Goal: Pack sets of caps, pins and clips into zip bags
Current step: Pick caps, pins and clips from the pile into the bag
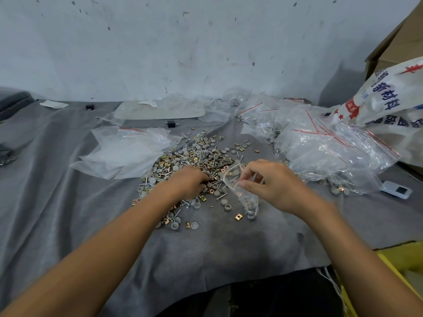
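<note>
Two hands at work over a grey cloth (68, 179) spread on the tabletop.

- Left hand (190, 179): palm down on the near edge of the loose pile (194, 159) of grey caps, steel pins and brass clips. Fingertips curled down among the parts and hidden there; cannot tell whether closed on anything.
- Right hand (272, 186): at 3 o'clock of the left hand, thumb and fingers pinching the mouth of a clear zip bag (242, 197).
- Zip bag: at 4 o'clock of the pile, lower end on the cloth, with a few caps and pins inside at the bottom.
- Stray caps and clips: scattered on the cloth at 6 o'clock of the pile.
- Stack of empty bags (123, 152): flat, at 9 o'clock of the pile, red zip lines showing.
- Heap of filled bags (325, 145): at 2 to 3 o'clock of the pile.
- Woven sack (389, 97): blue print and red stars, at 2 o'clock, behind the heap.
- Cardboard box (400, 42): at 1 o'clock, far edge of view.
- White device (397, 190): small, at 3 o'clock, just beside the heap's near edge.
- Black block (170, 124): at 12 o'clock of the pile, in front of a pale tray (160, 112) under loose plastic.
</note>
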